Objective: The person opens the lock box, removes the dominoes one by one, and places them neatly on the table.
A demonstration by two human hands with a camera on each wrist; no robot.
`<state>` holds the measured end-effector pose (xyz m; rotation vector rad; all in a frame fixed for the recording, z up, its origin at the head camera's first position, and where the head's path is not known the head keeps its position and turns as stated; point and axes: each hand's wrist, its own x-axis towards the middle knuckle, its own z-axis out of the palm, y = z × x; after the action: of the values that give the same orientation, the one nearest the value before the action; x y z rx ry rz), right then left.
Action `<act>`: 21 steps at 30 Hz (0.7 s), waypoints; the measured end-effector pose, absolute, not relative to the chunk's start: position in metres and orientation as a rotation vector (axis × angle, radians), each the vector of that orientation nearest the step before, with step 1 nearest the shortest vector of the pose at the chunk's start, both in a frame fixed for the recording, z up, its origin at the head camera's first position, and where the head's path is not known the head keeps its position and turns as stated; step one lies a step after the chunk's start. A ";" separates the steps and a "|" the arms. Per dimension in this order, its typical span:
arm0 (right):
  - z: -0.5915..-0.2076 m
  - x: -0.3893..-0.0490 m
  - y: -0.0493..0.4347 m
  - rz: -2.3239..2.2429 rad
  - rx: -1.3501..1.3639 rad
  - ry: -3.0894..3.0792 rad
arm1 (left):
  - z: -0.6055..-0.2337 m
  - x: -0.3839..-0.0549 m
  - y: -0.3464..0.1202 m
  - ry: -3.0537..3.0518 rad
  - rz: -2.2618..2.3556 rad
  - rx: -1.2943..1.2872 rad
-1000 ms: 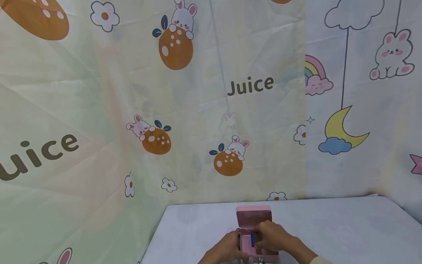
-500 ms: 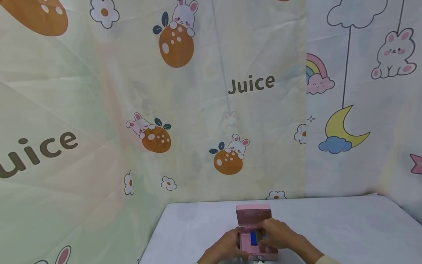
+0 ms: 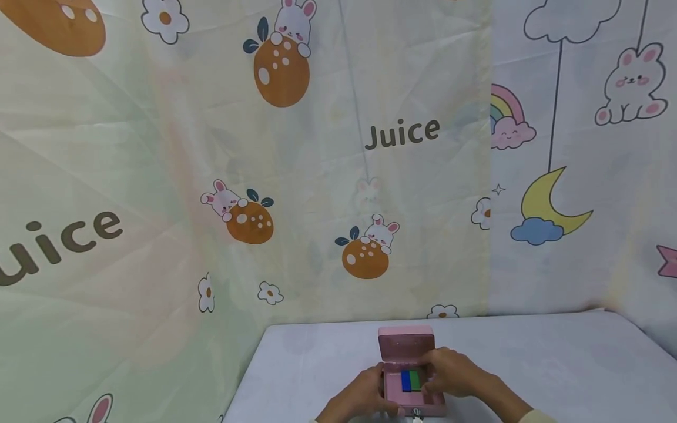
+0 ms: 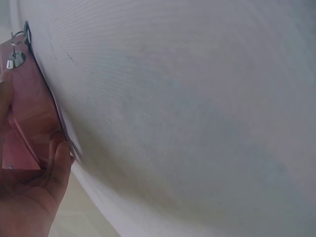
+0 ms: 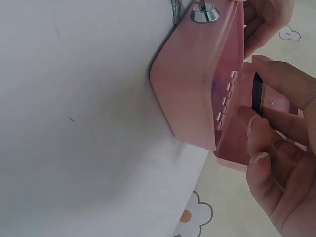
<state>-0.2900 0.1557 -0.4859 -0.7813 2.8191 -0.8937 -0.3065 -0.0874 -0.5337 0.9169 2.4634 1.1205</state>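
A pink metal cash box [image 3: 414,411] stands with its lid [image 3: 406,346] raised at the back. My left hand [image 3: 365,392] grips the box's left side, thumb toward the front; the left wrist view shows that hand [image 4: 37,197] against the pink wall. Inside the box a blue block [image 3: 406,381] and a green block [image 3: 415,380] lie side by side. Over the box's right part is my right hand [image 3: 453,371]. In the right wrist view this hand [image 5: 291,143] pinches a thin dark block [image 5: 257,94] between thumb and fingers, above the opening.
A key [image 5: 200,5] sits in the round lock [image 5: 205,14] on the box's front, with a metal ring hanging from it. The white table [image 3: 539,370] extends to both sides. Printed cloth [image 3: 317,176] hangs behind and to the left.
My right hand has shifted right and slightly away, uncovering the whole blue block and then the green one beside it. The left hand keeps its grip on the box.
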 end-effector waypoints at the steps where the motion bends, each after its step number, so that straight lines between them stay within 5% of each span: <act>1: -0.486 -0.290 0.157 -0.880 -0.775 2.827 | -0.534 -0.307 -0.088 2.465 1.119 0.924; 21: -0.480 -0.286 0.176 -0.840 -0.756 2.823 | -0.533 -0.305 -0.087 2.462 1.133 0.904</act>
<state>-0.2864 0.1764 -0.4803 -0.7563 2.8226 -0.8404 -0.3054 -0.0868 -0.5332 0.9041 2.4618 1.1326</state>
